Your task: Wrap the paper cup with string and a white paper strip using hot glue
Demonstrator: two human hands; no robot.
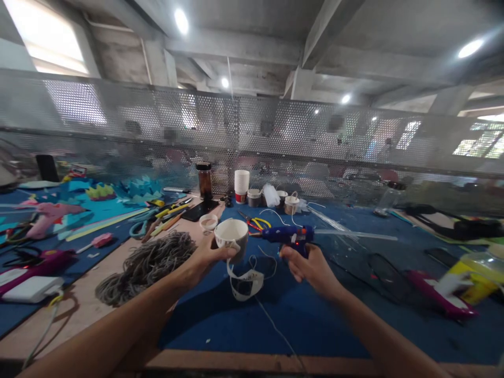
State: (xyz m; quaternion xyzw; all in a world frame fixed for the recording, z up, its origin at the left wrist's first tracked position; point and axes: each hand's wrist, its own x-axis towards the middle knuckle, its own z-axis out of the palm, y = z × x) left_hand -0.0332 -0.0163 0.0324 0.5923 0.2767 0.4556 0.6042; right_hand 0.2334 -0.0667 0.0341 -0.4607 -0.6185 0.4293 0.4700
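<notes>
A white paper cup (pixel 232 234) is tilted slightly in my left hand (pixel 208 255), whose fingers are closed round its near side. My right hand (pixel 309 262) grips the handle of a blue glue gun (pixel 289 234) with a clear glue stick jutting from its back. The gun's nozzle points left, close to the cup's right side; whether they touch I cannot tell. Below the cup a curved strip of white printed paper (pixel 246 286) stands on the blue mat, and a thin pale cord (pixel 275 328) trails from there to the front edge.
A heap of grey cord (pixel 147 268) lies left. Behind stand stacked paper cups (pixel 241 185), a dark jar (pixel 204 181) and a phone (pixel 200 210). Pliers (pixel 260 223) lie beyond the gun. A pink glue gun (pixel 53 215) is far left; a magenta power strip (pixel 441 294) lies right.
</notes>
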